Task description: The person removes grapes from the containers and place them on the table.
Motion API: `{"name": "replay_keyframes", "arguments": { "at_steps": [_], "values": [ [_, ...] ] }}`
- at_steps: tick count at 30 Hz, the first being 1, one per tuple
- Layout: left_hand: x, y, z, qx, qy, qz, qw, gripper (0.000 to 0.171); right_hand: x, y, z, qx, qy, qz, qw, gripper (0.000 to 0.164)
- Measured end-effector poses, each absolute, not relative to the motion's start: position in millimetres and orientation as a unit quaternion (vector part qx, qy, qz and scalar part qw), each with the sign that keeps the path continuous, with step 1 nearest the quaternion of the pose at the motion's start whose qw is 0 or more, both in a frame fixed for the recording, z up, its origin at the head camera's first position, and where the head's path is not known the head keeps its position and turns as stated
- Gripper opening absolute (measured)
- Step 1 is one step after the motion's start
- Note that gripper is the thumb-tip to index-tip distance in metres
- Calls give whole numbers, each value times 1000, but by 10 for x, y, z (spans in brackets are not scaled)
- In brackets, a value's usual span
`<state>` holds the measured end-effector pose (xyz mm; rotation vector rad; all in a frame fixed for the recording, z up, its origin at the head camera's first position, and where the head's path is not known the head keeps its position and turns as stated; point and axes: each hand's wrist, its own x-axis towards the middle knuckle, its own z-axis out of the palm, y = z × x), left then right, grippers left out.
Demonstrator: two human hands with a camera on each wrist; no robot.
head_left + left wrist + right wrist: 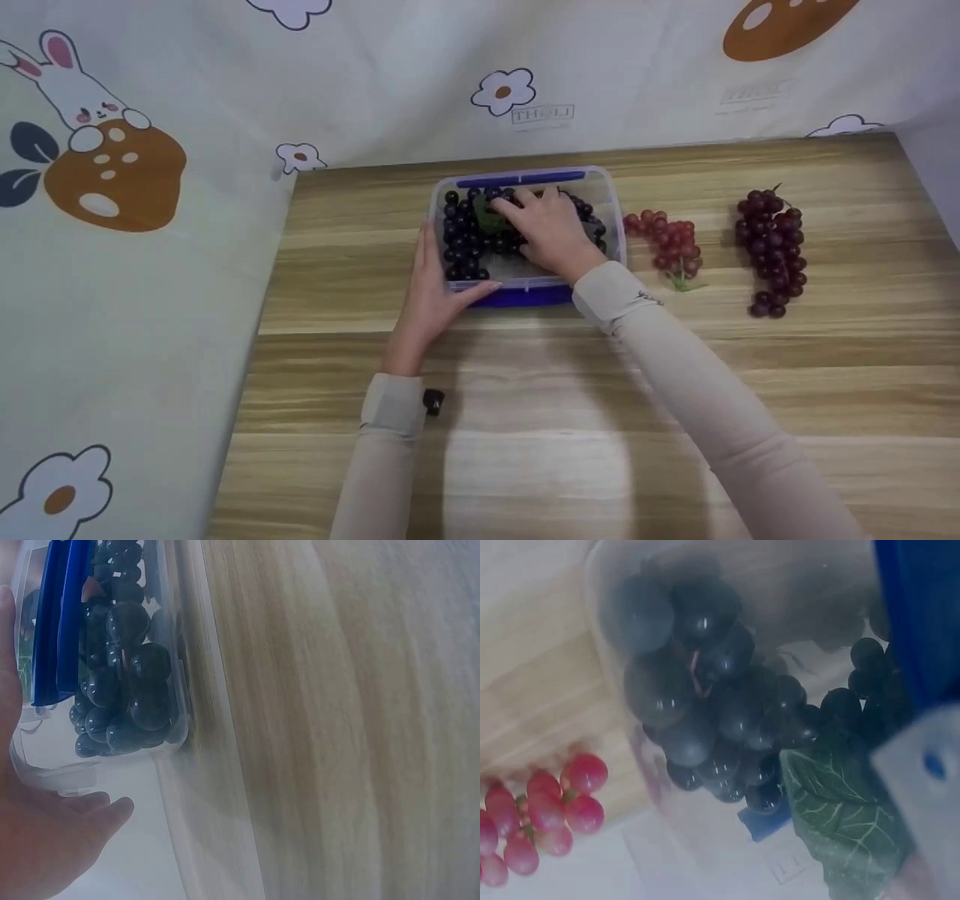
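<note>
A clear plastic box (619,225) with blue latches holds black grapes (459,232) and a green leaf (847,814). My left hand (431,296) rests against its front left corner, fingers straight along the side wall and thumb along the front rim. Inside the box, my right hand (551,229) grips the black grapes from above. Its fingers bend over the bunch next to the leaf, and their tips are partly hidden. In the left wrist view, grapes press up against the box wall beside a blue latch (56,622).
A red grape bunch (675,241) lies on the wooden table (360,300) just right of the box. Farther right is a dark purple bunch (772,251). Behind the table hangs a printed cloth (397,82).
</note>
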<state>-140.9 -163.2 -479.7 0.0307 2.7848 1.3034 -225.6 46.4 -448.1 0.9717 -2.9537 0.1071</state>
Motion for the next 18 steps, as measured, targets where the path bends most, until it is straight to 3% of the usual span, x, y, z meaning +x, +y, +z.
{"name": "replay_keyframes", "arguments": {
  "at_steps": [18],
  "values": [
    [-1399,-1637,-4802,14,901,433,32,134,-2212,622,-4373,366,-906,74,201,50]
  ]
}}
